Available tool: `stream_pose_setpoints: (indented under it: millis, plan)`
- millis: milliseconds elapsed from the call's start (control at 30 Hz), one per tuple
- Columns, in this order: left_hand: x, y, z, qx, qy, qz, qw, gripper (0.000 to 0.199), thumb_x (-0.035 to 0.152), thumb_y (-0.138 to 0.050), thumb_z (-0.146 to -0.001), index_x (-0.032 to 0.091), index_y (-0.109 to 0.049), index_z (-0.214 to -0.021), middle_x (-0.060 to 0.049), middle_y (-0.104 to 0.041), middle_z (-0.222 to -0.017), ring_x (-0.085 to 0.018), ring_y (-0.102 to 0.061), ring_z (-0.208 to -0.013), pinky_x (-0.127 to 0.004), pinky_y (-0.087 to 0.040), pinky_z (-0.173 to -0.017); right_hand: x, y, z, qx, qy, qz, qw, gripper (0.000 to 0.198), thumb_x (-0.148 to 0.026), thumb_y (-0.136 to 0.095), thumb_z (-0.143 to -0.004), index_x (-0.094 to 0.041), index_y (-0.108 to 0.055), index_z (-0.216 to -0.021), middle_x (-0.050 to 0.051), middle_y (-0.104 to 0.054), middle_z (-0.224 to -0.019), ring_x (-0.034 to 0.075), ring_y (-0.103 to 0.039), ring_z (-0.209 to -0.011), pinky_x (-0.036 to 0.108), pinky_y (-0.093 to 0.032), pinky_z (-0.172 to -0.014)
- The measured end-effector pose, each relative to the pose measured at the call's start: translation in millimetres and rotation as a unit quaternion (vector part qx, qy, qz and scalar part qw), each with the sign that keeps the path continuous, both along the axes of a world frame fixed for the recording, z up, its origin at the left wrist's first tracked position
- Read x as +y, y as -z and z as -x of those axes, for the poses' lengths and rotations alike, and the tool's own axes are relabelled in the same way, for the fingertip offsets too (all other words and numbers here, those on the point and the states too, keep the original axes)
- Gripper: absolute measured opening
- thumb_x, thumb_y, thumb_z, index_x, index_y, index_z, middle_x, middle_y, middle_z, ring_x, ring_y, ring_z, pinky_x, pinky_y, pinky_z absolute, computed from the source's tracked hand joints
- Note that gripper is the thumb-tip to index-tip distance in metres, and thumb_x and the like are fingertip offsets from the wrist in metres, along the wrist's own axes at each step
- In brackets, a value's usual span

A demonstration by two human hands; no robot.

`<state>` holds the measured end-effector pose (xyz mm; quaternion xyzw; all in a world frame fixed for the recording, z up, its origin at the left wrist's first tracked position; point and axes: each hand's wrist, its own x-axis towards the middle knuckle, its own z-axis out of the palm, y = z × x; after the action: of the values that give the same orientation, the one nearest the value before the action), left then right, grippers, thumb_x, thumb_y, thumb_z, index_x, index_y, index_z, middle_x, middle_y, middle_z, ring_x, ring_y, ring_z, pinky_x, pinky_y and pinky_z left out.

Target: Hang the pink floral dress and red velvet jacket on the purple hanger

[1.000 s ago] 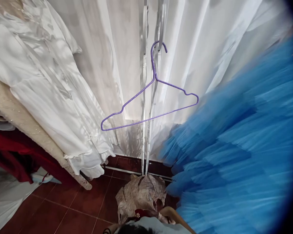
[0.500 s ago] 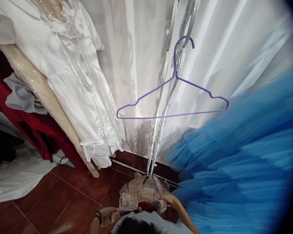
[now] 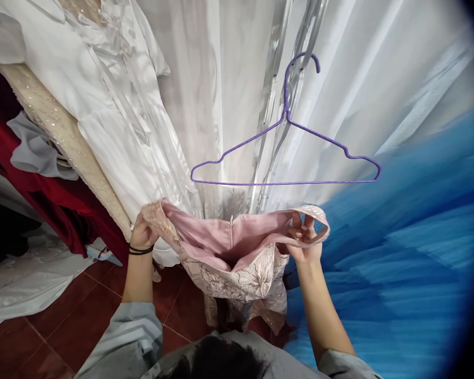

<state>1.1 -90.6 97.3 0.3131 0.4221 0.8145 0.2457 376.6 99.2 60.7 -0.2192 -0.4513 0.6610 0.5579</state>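
Note:
A pale pink dress (image 3: pixel 237 281) with raised floral fabric and a smooth pink lining is spread between my hands, its neck opening facing up. My left hand (image 3: pixel 142 231), with dark bands at the wrist, grips the left shoulder edge. At the other side my right hand (image 3: pixel 306 242) has its fingers curled inside the right shoulder loop, gripping the fabric. Just above the dress hangs a bare purple hanger (image 3: pixel 285 183), hooked on a shiny metal rack. The lower part of the dress is partly hidden beneath its bodice.
White dresses (image 3: pixel 130 131), a sparkly beige garment (image 3: pixel 59 121) and dark red clothing (image 3: pixel 71 210) hang at the left. Layered blue tulle (image 3: pixel 411 263) fills the right side. Behind the hanger are white curtains (image 3: pixel 197 79). The floor (image 3: pixel 75 321) has red-brown tiles.
Both hands have risen from near the floor, bringing the dress up and spreading its opening below the hanger. The hanger still hangs on the rack.

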Motion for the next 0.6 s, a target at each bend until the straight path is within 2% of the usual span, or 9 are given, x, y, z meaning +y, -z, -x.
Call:
stream_pose_setpoints:
  millis: [67,167,233,333,400,467,533,600]
  plan:
    - [22,-19.1,-4,0.031,-0.009,-0.007,0.999,0.046,0.024,-0.087,-0.043,0.023,-0.076,-0.088,-0.005,-0.076,-0.092,-0.022,-0.070,-0.082,-0.031,-0.058,-0.072,-13,-21,-3,-0.047,-0.037,-0.028,0.998,0.027,-0.041,-0.080,-0.054,-0.027,-0.074,-0.077,0.002,-0.074,-0.080,0.009,-0.047,-0.042,0.024,-0.042,-0.038]
    - [49,-31.0,-11,0.061,-0.021,-0.009,0.998,0.041,0.018,-0.089,-0.039,0.017,-0.074,-0.078,-0.006,-0.075,-0.079,-0.023,-0.071,-0.085,-0.028,-0.057,-0.075,-35,-35,-1,-0.084,-0.059,-0.058,0.993,0.027,-0.032,-0.086,-0.048,-0.021,-0.074,-0.070,0.004,-0.070,-0.065,0.016,-0.059,-0.052,0.029,-0.053,-0.048]
    - [63,-39.8,-10,0.057,-0.044,-0.036,0.997,0.039,0.022,-0.090,-0.040,0.017,-0.073,-0.075,-0.004,-0.074,-0.075,-0.021,-0.071,-0.085,-0.028,-0.057,-0.077,-44,-40,2,-0.071,-0.024,-0.081,0.994,0.028,-0.030,-0.087,-0.045,-0.021,-0.072,-0.066,0.004,-0.069,-0.063,0.020,-0.065,-0.060,0.033,-0.058,-0.058]
    - [77,-67.3,-7,0.095,-0.051,-0.069,0.992,0.042,0.029,-0.091,-0.045,0.018,-0.075,-0.083,-0.004,-0.075,-0.082,-0.019,-0.071,-0.089,-0.026,-0.056,-0.081,-44,-50,1,-0.027,0.085,-0.079,0.993,0.026,-0.034,-0.086,-0.051,-0.022,-0.073,-0.070,0.003,-0.072,-0.067,0.021,-0.069,-0.068,0.032,-0.060,-0.066]
    - [84,-91.2,-11,0.174,-0.025,-0.058,0.983,0.046,0.030,-0.091,-0.047,0.016,-0.076,-0.088,-0.006,-0.075,-0.087,-0.021,-0.070,-0.092,-0.028,-0.056,-0.082,-39,-54,-3,0.007,0.162,-0.058,0.985,0.027,-0.036,-0.084,-0.054,-0.023,-0.074,-0.076,0.003,-0.075,-0.076,0.019,-0.070,-0.075,0.028,-0.060,-0.070]
    - [89,-111.7,-20,0.252,0.011,-0.030,0.967,0.047,0.031,-0.092,-0.048,0.013,-0.076,-0.089,-0.008,-0.075,-0.088,-0.025,-0.070,-0.093,-0.031,-0.057,-0.082,-33,-53,-9,0.025,0.211,-0.050,0.976,0.030,-0.033,-0.084,-0.053,-0.023,-0.075,-0.079,0.003,-0.076,-0.081,0.018,-0.071,-0.077,0.025,-0.060,-0.071]
    - [92,-123.8,-31,0.293,0.070,0.010,0.953,0.044,0.032,-0.091,-0.051,0.012,-0.076,-0.087,-0.009,-0.075,-0.086,-0.026,-0.070,-0.091,-0.032,-0.056,-0.081,-27,-46,-19,0.024,0.237,-0.060,0.969,0.034,-0.028,-0.085,-0.049,-0.022,-0.075,-0.081,0.003,-0.076,-0.082,0.018,-0.070,-0.074,0.026,-0.060,-0.068]
    - [93,-126.9,-38,0.296,0.137,0.055,0.944,0.043,0.034,-0.091,-0.051,0.012,-0.077,-0.084,-0.010,-0.074,-0.081,-0.026,-0.069,-0.085,-0.032,-0.056,-0.077,-21,-35,-30,0.001,0.261,-0.079,0.962,0.037,-0.022,-0.085,-0.047,-0.020,-0.075,-0.083,0.004,-0.076,-0.085,0.019,-0.070,-0.073,0.029,-0.060,-0.068]
